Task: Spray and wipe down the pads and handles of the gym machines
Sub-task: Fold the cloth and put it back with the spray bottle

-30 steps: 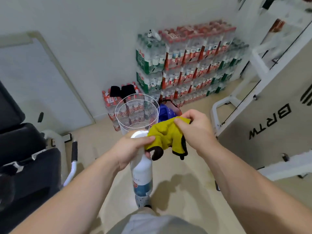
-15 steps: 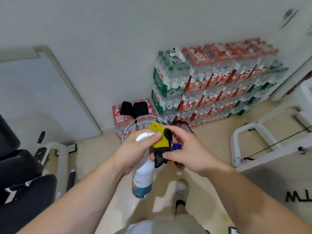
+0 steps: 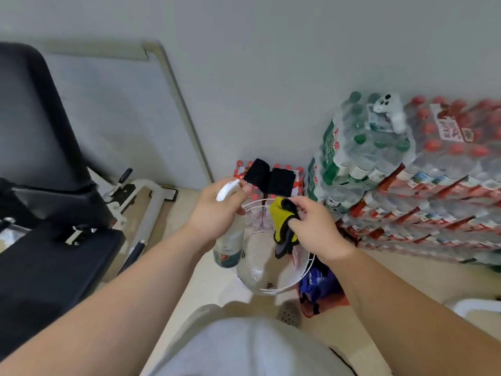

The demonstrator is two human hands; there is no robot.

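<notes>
The view has swung left since half a second ago, and the hands, then together, now sit apart above the white wire basket (image 3: pixel 300 282). The left hand (image 3: pixel 217 210) is curled round the neck of the spray bottle (image 3: pixel 229 248). The right hand (image 3: pixel 317 229) pinches the yellow-and-black cloth (image 3: pixel 282 226), which dangles over the basket.

The floor (image 3: pixel 189 280) is pale beige (a framed board (image 3: pixel 116 118) leans on the grey wall). Shrink-wrapped water packs (image 3: pixel 406 172) are stacked at right. The black machine pad (image 3: pixel 35 126) is cut off at the left edge, the bottle's label is blurred, and a blue bag (image 3: pixel 320 283) shows only partly behind the basket.
</notes>
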